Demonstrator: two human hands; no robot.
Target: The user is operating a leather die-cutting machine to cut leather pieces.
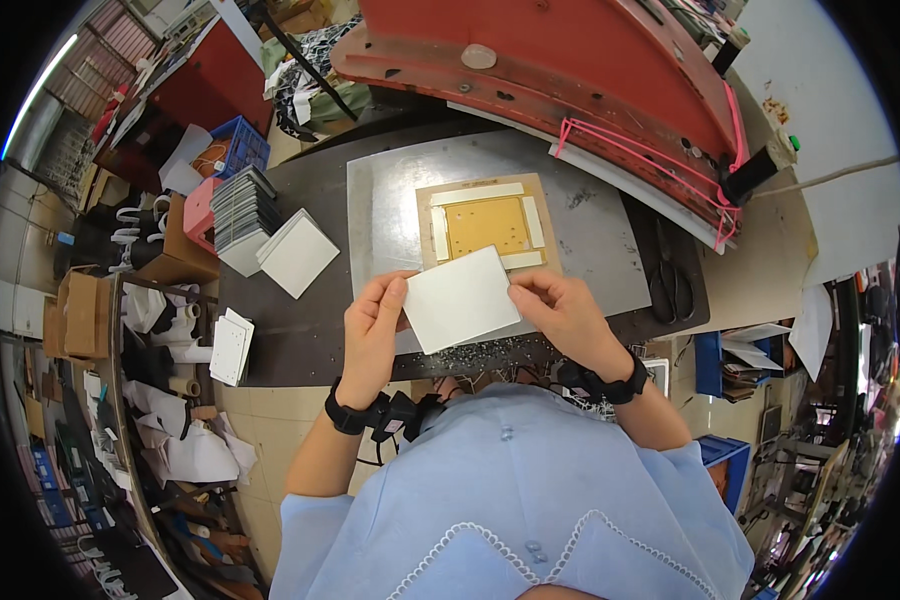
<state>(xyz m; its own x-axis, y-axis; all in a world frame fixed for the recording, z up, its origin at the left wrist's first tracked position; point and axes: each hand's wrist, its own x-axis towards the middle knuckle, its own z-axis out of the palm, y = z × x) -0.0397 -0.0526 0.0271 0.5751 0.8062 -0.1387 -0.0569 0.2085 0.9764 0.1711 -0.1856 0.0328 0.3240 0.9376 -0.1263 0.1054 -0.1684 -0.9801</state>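
White square card (pixel 460 298) pinched at both side edges, left hand (pixel 373 330) clamped on the left edge with thumb on top, right hand (pixel 562 312) clamped on the right edge, held tilted just above the near edge of the grey metal plate (pixel 390 200). Not yet seated, to judge by the view, in the brown cardboard jig (pixel 487 226) lying mid-plate just beyond the fingertips, its yellow centre panel bordered by pale strips and seemingly bare. Card overlapping the jig's near edge from above; contact between the two impossible to tell. Probably an early stage of a batch: tall grey-edged stack of cards (pixel 240 208) and loose white squares (pixel 298 252) waiting at the left end of the dark workbench (pixel 300 330), a further small white pile (pixel 231 347) at its near left corner. Black scissors (pixel 672 285) resting untouched off the plate's right edge. Red machine arm (pixel 570 60) overhanging the far edge of the bench.
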